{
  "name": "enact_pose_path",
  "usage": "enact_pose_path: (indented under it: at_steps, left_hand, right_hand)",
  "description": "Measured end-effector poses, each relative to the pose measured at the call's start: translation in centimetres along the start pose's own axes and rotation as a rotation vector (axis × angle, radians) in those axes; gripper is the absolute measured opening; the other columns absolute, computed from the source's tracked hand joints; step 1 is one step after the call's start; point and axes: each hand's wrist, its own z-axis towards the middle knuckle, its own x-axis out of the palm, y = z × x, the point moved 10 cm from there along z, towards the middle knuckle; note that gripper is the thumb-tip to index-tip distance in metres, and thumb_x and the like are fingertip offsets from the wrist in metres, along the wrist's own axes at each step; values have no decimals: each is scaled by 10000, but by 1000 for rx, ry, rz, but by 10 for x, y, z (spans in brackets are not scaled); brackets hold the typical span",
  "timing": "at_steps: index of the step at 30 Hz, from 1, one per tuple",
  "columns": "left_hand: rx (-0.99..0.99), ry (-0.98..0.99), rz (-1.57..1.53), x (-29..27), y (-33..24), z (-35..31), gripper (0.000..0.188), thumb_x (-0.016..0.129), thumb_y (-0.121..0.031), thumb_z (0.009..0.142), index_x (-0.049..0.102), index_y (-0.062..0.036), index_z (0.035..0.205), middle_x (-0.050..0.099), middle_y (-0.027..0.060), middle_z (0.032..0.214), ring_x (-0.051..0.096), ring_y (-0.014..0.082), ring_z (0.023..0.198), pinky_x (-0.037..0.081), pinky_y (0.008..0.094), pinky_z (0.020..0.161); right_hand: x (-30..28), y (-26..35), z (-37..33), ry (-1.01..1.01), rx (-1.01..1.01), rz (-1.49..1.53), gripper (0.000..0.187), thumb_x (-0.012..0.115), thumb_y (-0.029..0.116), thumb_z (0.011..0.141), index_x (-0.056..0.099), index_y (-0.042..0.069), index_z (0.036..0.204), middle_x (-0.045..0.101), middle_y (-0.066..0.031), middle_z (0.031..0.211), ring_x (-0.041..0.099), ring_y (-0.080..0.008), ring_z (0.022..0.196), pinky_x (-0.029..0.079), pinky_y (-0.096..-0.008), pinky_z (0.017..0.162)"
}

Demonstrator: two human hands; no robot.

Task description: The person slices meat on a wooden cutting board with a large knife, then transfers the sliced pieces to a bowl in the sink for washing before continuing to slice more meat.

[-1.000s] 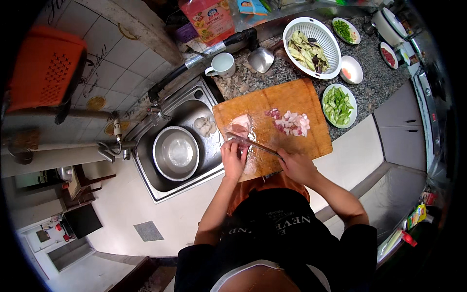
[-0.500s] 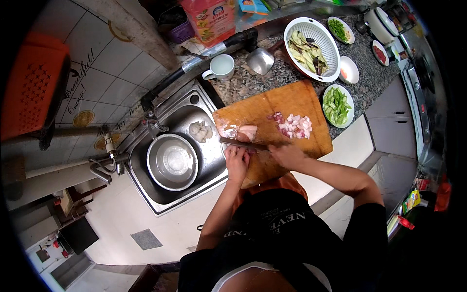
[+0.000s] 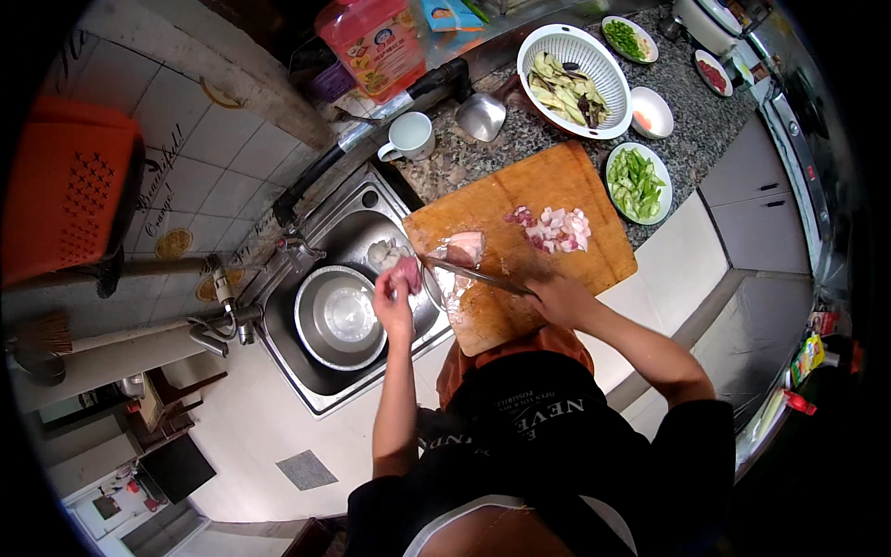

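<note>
My left hand is raised over the edge of the sink with its fingers pinched on a small pink piece of meat. In my right hand is the handle of a kitchen knife, its blade pointing left across the wooden cutting board. Just beyond the blade lies a pale pink chunk of meat on the board. A heap of diced pink and white meat sits on the board's right half.
Left of the board, the steel sink holds a metal basin and a pale lump. Behind the board are a mug, a spatula and a white colander of cut eggplant. Sliced green peppers fill a plate at right.
My left hand has lifted off the board and moved left toward the sink with the piece of meat. The knife stays low over the board in my right hand.
</note>
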Motion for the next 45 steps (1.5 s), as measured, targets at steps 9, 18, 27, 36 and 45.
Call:
enact_pose_path:
  at_steps: [9,18,27,36,45]
  left_hand:
    - [496,402,631,127,-83,19,556,600,-37,695,475,-115,1231,436,177,1212,379,380,1126,323,427,974]
    - [586,558,854,160,-77,-54,478,702,-88,648,537,-80,1096,500,137,1041,433,359,1009,359,444,906]
    - [457,317,628,131,-56,-73,465,765,-164,658,571,-46,1063,580,155,975,540,300,898,447,355,790]
    - [-473,771,-30,131,-9,-94,312,726,-50,697,556,-2,954,607,65,886,585,105,746,487,219,611]
    - [66,218,230,99,-19,-93,430,780,-99,656,462,-20,934,512,69,810,529,168,707,453,293,634]
  right_hand:
    - [-11,-55,-113,-229,355,199,185,518,232,862,518,59,929,577,-228,673,568,-422,663,455,-499,595]
    - [-7,-66,-124,-290,349,234,167,511,221,863,512,63,918,585,-223,693,571,-421,675,451,-502,599]
    - [3,-70,-115,-247,271,167,181,495,235,867,504,69,937,593,-207,701,577,-411,686,455,-507,606]
    - [-9,-70,-107,-205,236,102,196,501,258,862,495,69,917,589,-200,684,577,-407,657,453,-507,575]
    - [-9,-57,-97,-145,158,87,194,478,251,877,474,62,921,596,-185,706,581,-395,665,451,-503,563]
